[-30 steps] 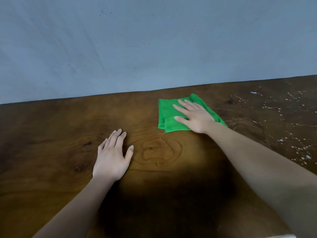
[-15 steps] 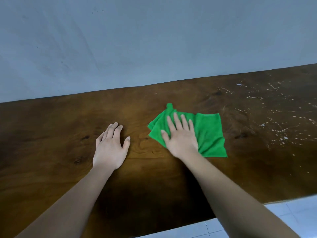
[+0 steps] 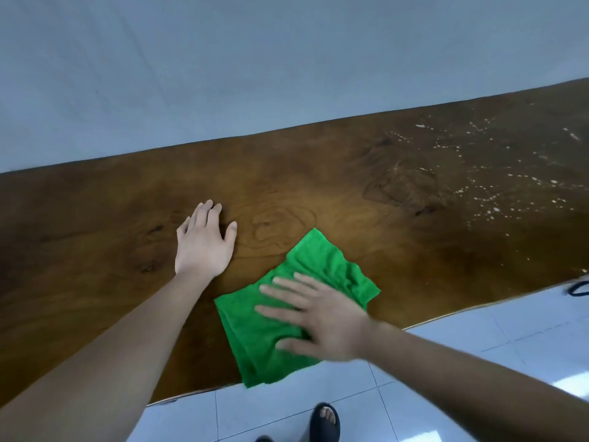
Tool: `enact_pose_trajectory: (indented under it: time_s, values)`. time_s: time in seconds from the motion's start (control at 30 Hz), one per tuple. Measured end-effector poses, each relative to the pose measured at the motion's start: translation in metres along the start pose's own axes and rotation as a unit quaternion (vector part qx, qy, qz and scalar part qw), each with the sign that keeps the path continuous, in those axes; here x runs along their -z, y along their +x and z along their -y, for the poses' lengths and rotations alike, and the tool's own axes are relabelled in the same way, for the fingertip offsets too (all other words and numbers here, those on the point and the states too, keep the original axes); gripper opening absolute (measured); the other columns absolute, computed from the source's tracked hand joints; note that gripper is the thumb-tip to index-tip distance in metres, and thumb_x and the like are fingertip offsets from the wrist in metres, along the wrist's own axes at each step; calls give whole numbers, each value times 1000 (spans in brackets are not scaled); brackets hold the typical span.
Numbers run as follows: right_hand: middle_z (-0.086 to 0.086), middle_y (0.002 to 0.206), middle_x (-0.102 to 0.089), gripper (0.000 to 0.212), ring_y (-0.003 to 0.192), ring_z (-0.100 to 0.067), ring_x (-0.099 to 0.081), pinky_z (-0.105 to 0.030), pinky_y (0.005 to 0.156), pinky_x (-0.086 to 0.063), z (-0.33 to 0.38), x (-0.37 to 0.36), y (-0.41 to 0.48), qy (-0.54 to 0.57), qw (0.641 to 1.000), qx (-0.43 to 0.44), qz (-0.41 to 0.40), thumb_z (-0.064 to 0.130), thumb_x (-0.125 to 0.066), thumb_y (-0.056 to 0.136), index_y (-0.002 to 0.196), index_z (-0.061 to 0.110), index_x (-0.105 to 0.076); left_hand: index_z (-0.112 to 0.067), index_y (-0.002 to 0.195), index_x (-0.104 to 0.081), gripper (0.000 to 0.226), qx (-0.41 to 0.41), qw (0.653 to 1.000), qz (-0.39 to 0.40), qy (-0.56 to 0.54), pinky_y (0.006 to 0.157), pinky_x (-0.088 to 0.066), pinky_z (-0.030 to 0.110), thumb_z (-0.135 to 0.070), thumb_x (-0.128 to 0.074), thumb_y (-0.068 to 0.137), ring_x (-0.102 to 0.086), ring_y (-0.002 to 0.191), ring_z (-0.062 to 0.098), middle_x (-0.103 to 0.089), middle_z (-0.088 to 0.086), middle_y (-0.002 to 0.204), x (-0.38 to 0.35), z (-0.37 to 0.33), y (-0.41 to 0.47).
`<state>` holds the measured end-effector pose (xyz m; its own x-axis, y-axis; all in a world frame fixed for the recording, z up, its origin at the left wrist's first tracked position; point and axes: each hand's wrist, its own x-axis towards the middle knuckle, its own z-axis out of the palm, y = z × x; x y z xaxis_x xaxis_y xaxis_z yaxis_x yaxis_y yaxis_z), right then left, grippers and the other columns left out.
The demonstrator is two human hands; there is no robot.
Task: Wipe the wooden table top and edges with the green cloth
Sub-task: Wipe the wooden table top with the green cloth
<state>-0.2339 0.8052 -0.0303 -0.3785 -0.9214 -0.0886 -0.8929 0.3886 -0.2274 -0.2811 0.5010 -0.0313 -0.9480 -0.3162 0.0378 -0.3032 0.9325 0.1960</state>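
The green cloth (image 3: 255,333) lies rumpled on the dark wooden table (image 3: 95,237), its near corner hanging over the front edge. My right hand (image 3: 322,317) presses flat on the cloth with fingers spread, pointing left. My left hand (image 3: 204,244) rests palm down on the bare wood, to the left of and beyond the cloth, holding nothing.
White specks (image 3: 497,193) dot the table's far right part. A pale blue wall (image 3: 287,74) runs along the table's back edge. Below the front edge is white tiled floor (image 3: 478,339) with a foot in a dark sandal (image 3: 325,419). A dark cord loop (image 3: 578,288) lies at the right edge.
My right hand has dragged the cloth from near the back of the table toward me, down to the front edge. The left hand stayed planted. The view tipped down, showing floor.
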Motion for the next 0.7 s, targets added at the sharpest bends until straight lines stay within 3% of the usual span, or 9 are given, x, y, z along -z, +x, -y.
enact_pose_trajectory:
  time_s: [0.2,0.33,0.43,0.53,0.7]
  values:
    - [17,184,0,75,170,-9,6,-52,136,-13,-104,30,-52,-5,969,-247,-23,83,-19,107,174,49,-12,-25,170,-33,73,3,1000,8,8,135,-16,50,-67,-23,111,-19,168,25,-25,2,180,2,0,-1]
    - [11,185,-2,81,170,-14,2,-49,137,-8,-136,33,-74,33,890,-449,-78,86,-11,103,175,46,-11,-24,170,-33,73,-1,1000,6,7,135,-16,50,-66,-23,111,-18,168,25,-25,3,180,2,1,-2]
    - [3,186,1,82,171,-23,3,-52,137,-4,-118,23,-60,40,827,-552,-100,79,-6,105,176,39,-5,-23,170,-34,73,-4,1000,4,8,135,-17,51,-65,-23,112,-19,168,25,-26,3,180,2,1,-2]
    - [-5,186,3,82,171,-30,5,-55,137,0,-63,8,-30,26,819,-564,-105,72,-1,106,177,31,-1,-23,170,-35,72,-5,1000,3,10,135,-17,50,-65,-24,112,-19,168,25,-27,3,180,1,2,-1]
    - [-7,185,-4,76,171,-34,1,-59,135,-2,63,-17,25,33,886,-449,-111,65,-13,111,177,28,-10,-22,168,-37,72,-11,1000,-4,12,134,-18,51,-64,-24,112,-21,167,26,-30,5,178,-2,5,0]
